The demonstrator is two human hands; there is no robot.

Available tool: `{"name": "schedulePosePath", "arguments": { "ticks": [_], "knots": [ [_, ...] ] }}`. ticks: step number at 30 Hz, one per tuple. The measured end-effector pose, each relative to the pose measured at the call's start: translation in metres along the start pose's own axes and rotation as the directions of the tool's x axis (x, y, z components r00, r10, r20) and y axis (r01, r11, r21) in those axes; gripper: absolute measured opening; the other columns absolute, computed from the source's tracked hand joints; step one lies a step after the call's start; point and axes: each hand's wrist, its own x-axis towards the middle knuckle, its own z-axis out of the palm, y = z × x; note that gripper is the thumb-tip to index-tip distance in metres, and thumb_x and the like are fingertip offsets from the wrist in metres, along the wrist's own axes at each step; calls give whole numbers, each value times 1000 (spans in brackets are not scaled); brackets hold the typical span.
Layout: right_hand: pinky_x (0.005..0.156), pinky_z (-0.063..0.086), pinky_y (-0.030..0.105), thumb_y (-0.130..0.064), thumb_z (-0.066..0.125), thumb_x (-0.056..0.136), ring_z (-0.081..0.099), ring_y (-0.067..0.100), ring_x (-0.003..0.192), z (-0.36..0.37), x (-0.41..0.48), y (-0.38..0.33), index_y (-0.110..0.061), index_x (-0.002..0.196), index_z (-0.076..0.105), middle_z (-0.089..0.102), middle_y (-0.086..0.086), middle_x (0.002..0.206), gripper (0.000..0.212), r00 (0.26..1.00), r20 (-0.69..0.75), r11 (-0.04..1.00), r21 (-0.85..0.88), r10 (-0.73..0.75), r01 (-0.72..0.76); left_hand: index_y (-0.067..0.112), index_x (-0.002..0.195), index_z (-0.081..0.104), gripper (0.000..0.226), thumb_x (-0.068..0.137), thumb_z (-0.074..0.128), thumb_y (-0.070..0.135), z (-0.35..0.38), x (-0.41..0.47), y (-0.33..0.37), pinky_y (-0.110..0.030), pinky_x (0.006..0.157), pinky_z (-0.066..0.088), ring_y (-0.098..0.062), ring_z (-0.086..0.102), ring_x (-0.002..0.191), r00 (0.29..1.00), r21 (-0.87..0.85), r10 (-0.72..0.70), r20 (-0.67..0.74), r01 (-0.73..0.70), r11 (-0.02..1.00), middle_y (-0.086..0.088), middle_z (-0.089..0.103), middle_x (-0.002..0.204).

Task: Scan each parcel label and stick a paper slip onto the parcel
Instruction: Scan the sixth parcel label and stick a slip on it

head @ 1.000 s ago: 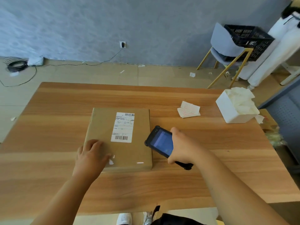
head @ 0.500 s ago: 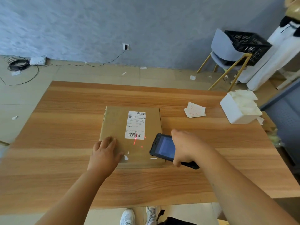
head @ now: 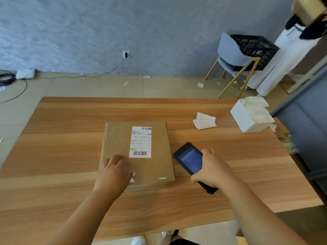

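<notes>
parcel (head: 138, 152) mid-table (head: 70, 138) | scanner (head: 190, 160) right of it | slips (head: 205, 121), box (head: 247, 121) far right

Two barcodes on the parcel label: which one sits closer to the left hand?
The lower barcode, at the label's near edge, just beyond the left hand resting on the parcel. The other barcode is at the label's far top corner.

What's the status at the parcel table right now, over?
Left hand flat on cardboard parcel. Right hand grips scanner beside it. Label faces up, unobstructed. Paper slips untouched on table.
</notes>
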Motion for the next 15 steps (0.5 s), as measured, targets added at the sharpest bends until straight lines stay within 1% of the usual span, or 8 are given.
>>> {"name": "schedulePosePath", "arguments": {
  "ticks": [1, 3, 5, 7, 9, 12, 14, 15],
  "knots": [
    [63, 44, 30, -46, 80, 54, 47, 18, 90, 5, 3, 11, -19, 104, 40, 36, -2, 104, 70, 999, -23, 999, 24, 47, -47, 19, 114, 62, 34, 82, 62, 28, 2, 2, 5, -33, 98, 36, -27, 38, 120, 1000, -20, 13, -10, -13, 1000, 1, 48, 131],
    [68, 43, 32, -47, 79, 55, 42, 22, 97, 14, 11, 32, -16, 110, 41, 35, 1, 109, 74, 987, -45, 986, 62, 157, -154, 15, 115, 63, 35, 81, 66, 24, 5, 8, 19, -36, 97, 37, -31, 40, 118, 1000, -59, 18, -24, -19, 998, -3, 50, 131],
    [69, 43, 33, -49, 79, 57, 42, 24, 100, 21, 21, 53, -14, 113, 42, 36, 4, 115, 76, 966, -31, 964, 78, 258, -255, 13, 114, 63, 35, 81, 68, 24, 10, 16, 36, -38, 97, 38, -32, 42, 119, 998, -59, 57, -27, -58, 997, -6, 50, 132],
    [69, 43, 33, -52, 78, 60, 43, 25, 104, 28, 32, 74, -13, 117, 42, 37, 6, 120, 78, 946, 5, 943, 75, 326, -325, 15, 117, 62, 37, 83, 66, 28, 15, 26, 53, -37, 98, 38, -28, 41, 122, 996, -61, 85, -8, -86, 994, -3, 49, 134],
    [68, 41, 34, -54, 77, 62, 42, 26, 108, 35, 44, 93, -13, 122, 42, 37, 7, 123, 81, 927, 44, 923, 95, 372, -374, 17, 123, 57, 42, 85, 64, 31, 20, 37, 69, -34, 100, 36, -24, 37, 127, 995, -67, 103, 6, -102, 993, 0, 46, 137],
    [68, 39, 34, -56, 75, 62, 41, 27, 113, 46, 61, 118, -13, 125, 43, 37, 7, 125, 82, 906, 84, 896, 135, 416, -424, 16, 129, 53, 48, 84, 64, 31, 27, 53, 91, -34, 105, 32, -24, 35, 130, 991, -69, 129, 22, -128, 989, 0, 44, 138],
    [69, 40, 34, -58, 74, 62, 41, 26, 115, 51, 72, 131, -14, 126, 42, 38, 6, 127, 85, 901, 92, 889, 146, 424, -434, 15, 128, 54, 47, 84, 65, 28, 32, 62, 103, -34, 103, 33, -25, 35, 128, 990, -58, 133, 44, -131, 990, -1, 44, 138],
    [70, 41, 34, -59, 74, 61, 41, 26, 114, 52, 78, 135, -13, 127, 42, 39, 5, 127, 86, 901, 92, 889, 147, 424, -434, 14, 126, 55, 46, 83, 66, 28, 34, 65, 109, -36, 101, 36, -26, 36, 127, 990, -46, 133, 47, -131, 990, -1, 45, 136]
  ]
}}
